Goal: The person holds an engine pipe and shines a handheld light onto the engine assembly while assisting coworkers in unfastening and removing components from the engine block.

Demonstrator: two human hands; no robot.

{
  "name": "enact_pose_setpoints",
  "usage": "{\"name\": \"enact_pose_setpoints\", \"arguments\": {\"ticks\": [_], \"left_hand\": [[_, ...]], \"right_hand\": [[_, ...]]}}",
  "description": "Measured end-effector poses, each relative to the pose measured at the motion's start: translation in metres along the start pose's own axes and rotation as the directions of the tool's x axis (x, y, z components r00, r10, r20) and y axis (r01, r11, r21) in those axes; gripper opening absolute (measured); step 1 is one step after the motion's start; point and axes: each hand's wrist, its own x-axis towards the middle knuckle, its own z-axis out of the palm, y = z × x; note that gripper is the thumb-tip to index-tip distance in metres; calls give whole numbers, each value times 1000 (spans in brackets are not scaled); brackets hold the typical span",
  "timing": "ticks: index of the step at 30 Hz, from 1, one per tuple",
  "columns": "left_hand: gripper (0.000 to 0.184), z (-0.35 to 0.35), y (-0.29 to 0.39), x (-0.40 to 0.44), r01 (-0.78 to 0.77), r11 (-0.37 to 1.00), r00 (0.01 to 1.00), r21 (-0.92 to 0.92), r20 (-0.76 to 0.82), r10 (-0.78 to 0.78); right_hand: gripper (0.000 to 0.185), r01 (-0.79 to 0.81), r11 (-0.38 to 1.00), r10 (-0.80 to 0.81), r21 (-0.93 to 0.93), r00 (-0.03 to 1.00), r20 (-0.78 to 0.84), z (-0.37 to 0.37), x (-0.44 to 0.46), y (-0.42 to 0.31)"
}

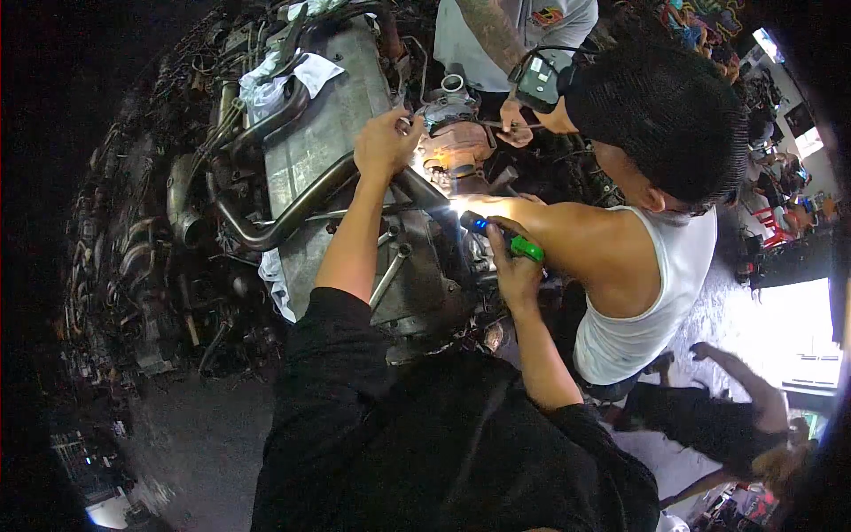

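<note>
Beside co-worker's arm (576,232), right hand (518,277) grips lit flashlight (473,221); slight drift could cause contact; left hand's (379,149) hold unclear.

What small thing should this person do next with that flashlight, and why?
Probably tilt the flashlight in the right hand slightly off the nearer co-worker's arm: bright glare strikes the skin there, while another co-worker's hand is by the metal parts beyond, where light may help more.
</note>
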Motion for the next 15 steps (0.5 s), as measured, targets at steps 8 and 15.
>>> {"name": "enact_pose_setpoints", "arguments": {"ticks": [8,15], "left_hand": [[40,-6,5,-2,-31,999,1000,6,0,31],[37,-4,6,-1,-54,999,999,6,-2,54]], "right_hand": [[23,-31,995,30,94,999,11,8,-4,-2],[23,74,996,-77,-42,994,-72,17,22,-34]]}}
